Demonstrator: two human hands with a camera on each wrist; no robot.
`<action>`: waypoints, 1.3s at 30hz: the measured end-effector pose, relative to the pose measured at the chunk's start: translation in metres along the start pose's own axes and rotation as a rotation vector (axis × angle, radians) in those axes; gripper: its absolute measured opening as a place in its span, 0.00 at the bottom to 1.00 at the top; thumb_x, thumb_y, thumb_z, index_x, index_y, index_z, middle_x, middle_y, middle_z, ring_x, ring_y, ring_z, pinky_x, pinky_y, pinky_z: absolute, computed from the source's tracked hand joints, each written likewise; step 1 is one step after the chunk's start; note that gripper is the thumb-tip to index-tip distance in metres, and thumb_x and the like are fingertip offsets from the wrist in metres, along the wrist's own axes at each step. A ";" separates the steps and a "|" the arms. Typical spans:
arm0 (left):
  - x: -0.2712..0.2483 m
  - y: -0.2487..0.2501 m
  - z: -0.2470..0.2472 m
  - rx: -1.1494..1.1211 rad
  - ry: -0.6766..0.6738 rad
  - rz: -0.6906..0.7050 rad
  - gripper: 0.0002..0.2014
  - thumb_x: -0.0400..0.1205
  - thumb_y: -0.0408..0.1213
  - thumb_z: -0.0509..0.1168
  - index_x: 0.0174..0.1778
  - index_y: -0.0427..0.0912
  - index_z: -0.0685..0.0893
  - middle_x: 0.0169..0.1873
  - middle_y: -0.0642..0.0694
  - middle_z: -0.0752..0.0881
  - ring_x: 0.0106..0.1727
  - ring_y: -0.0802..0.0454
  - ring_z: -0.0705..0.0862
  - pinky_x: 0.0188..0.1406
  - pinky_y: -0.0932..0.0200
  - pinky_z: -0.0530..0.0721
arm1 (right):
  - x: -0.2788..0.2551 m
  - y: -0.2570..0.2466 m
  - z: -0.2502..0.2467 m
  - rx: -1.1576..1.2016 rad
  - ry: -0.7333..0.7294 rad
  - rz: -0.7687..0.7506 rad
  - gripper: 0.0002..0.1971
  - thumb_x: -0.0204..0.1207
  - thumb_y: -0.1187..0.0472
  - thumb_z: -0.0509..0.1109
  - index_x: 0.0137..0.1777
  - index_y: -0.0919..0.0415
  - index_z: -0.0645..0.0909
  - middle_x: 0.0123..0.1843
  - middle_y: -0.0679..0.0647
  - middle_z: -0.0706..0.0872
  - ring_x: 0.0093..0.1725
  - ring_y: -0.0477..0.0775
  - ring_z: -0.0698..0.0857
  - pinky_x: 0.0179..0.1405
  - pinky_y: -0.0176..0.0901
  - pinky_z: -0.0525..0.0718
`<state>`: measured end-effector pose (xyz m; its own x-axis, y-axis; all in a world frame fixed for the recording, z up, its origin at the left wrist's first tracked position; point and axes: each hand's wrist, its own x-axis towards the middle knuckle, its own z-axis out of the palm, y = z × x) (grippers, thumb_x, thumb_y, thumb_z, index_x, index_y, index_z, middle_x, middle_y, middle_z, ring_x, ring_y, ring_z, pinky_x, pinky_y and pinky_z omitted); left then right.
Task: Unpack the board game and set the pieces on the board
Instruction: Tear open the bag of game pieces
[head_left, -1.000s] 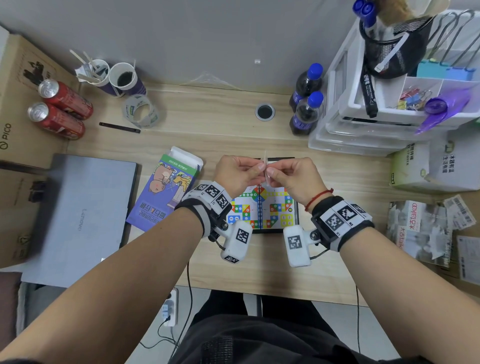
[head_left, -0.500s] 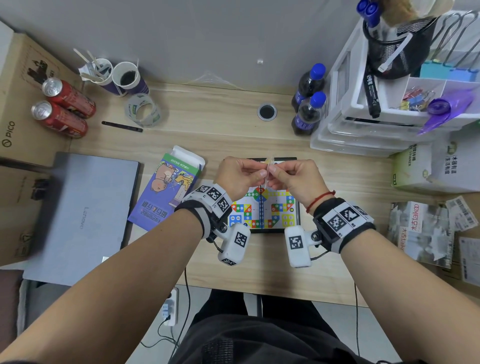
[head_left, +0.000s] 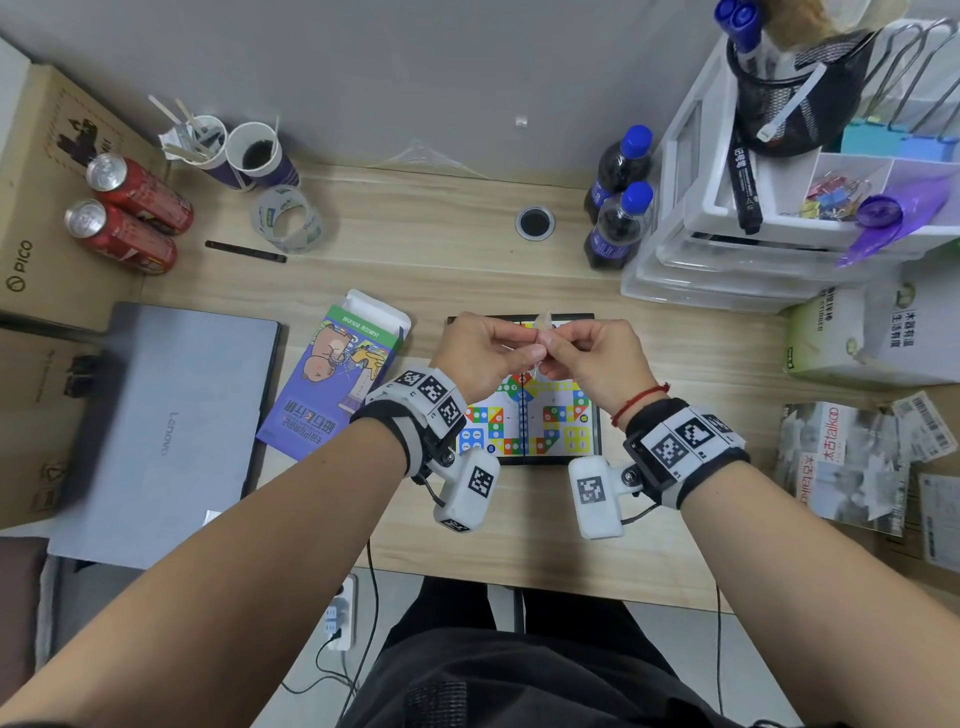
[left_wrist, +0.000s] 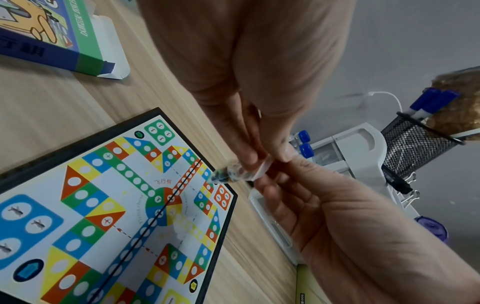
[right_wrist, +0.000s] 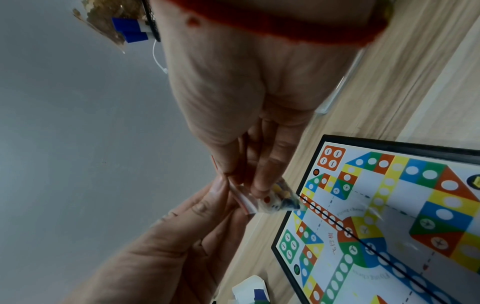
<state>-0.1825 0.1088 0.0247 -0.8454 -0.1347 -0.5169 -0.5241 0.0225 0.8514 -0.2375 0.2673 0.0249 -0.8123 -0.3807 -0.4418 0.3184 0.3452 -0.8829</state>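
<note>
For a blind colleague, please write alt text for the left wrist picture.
Two hands pinch a small clear bag of game pieces above an open, colourful board on a wooden desk. The game box lies behind.

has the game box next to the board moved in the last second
No. The game box lies at the same spot between the laptop and the board.

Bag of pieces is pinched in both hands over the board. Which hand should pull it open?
Right hand, probably: its fingers pinch the bag right at its top strip, while the left hand steadies the other side.
</note>
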 end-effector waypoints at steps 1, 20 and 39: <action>0.000 0.001 0.000 0.002 -0.003 -0.003 0.13 0.76 0.33 0.76 0.56 0.39 0.90 0.43 0.41 0.93 0.47 0.46 0.92 0.56 0.49 0.89 | 0.000 0.000 0.000 -0.001 -0.002 0.001 0.06 0.77 0.59 0.74 0.41 0.57 0.90 0.34 0.60 0.91 0.35 0.59 0.91 0.43 0.51 0.90; -0.008 0.009 0.001 0.034 0.093 -0.138 0.04 0.73 0.35 0.79 0.38 0.41 0.91 0.38 0.36 0.92 0.42 0.40 0.92 0.49 0.48 0.91 | -0.005 -0.006 0.001 0.017 -0.041 0.050 0.03 0.73 0.57 0.77 0.39 0.53 0.90 0.36 0.58 0.92 0.36 0.58 0.92 0.42 0.48 0.90; -0.015 0.016 0.003 -0.244 0.045 -0.162 0.03 0.74 0.26 0.76 0.39 0.36 0.89 0.29 0.45 0.91 0.32 0.54 0.90 0.35 0.64 0.88 | -0.003 -0.010 -0.003 0.173 -0.141 0.035 0.09 0.80 0.68 0.68 0.49 0.77 0.85 0.34 0.59 0.90 0.31 0.48 0.89 0.35 0.35 0.89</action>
<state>-0.1784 0.1139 0.0454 -0.7443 -0.1611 -0.6481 -0.6072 -0.2408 0.7572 -0.2398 0.2670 0.0358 -0.7269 -0.4911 -0.4801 0.4344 0.2126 -0.8752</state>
